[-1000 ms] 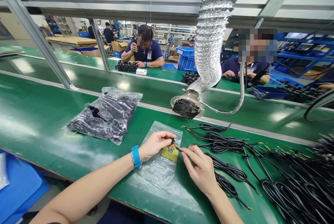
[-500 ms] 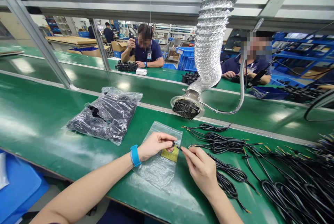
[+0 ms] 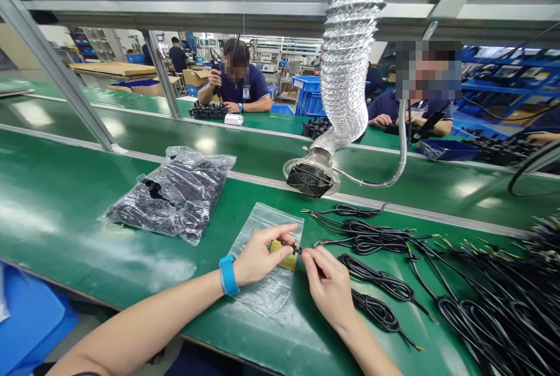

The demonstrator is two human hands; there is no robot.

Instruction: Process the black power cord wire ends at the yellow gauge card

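Note:
Above a clear zip bag (image 3: 262, 294) with a yellow label (image 3: 276, 246), my two hands meet. My left hand (image 3: 262, 256), with a blue band at its wrist, pinches a small black part (image 3: 294, 248) between thumb and fingers. From the other side my right hand (image 3: 329, 282) has its fingers closed on the end of a black cable (image 3: 300, 251), right at the small part. How far the cable sits in the part is too small to tell. Coiled black cables (image 3: 371, 242) with bare wire ends lie just right of my right hand.
A plastic bag of black parts (image 3: 175, 198) lies on the green bench (image 3: 65, 189) to the left. A fan on a silver duct (image 3: 310, 180) hangs over the bench. More cables (image 3: 481, 300) pile up at right. Two co-workers (image 3: 251, 87) sit across.
My hands have come closer together, the right one moving slightly left. The fingers of my left hand have shifted around the small part. The view has moved a little.

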